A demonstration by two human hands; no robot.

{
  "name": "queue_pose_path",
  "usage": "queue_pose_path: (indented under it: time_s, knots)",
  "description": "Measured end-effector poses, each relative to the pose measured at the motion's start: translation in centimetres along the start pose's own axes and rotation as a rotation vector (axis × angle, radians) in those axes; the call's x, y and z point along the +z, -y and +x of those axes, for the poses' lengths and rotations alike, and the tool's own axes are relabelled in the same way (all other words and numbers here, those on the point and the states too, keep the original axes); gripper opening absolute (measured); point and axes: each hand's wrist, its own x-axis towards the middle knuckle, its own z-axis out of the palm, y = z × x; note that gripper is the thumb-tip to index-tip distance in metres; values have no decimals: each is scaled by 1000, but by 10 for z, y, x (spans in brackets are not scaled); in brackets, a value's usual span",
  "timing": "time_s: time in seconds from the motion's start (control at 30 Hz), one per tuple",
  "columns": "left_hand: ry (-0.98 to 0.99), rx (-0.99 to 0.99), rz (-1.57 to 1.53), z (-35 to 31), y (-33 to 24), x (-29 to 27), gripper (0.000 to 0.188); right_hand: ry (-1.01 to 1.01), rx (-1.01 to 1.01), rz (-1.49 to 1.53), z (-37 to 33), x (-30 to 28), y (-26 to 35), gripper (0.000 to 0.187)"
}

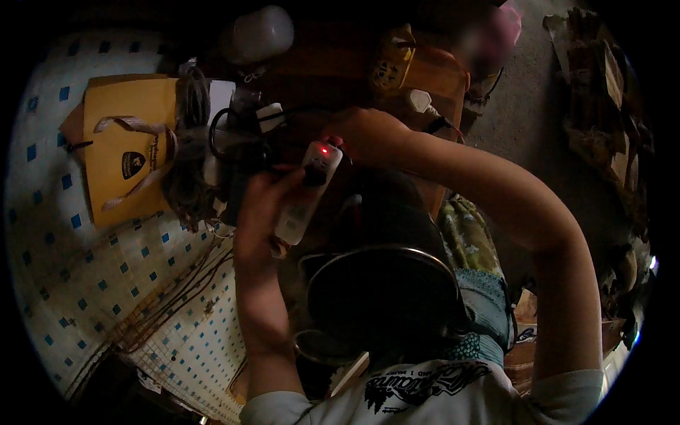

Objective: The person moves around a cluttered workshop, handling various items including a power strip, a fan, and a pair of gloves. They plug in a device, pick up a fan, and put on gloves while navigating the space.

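A slim white power strip with a lit red light slants up in front of me. My left hand grips it along its left side, with the fingers reaching over a dark patch on its face. At the strip's upper end my right hand is closed, its fingers bent and partly hidden in shadow. Something small and reddish shows between that hand and the strip; I cannot make out what it is. A black cable loops from the left toward the right hand.
Below the strip is a dark container with a shiny rim. To the left lie a yellow paper bag and grey coiled cables. A whitish jar, a yellow container and a white plug-like piece are on the brown wooden table.
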Motion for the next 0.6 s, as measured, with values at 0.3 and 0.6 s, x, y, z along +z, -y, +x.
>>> queue_pose_path:
  time_s: [0.3,0.6]
  knots:
    - [-48,10,100,14,-13,7,35,231,-24,207,15,-8,10,31]
    - [-29,121,-44,16,-3,0,29,132,-161,168,29,13,27,56]
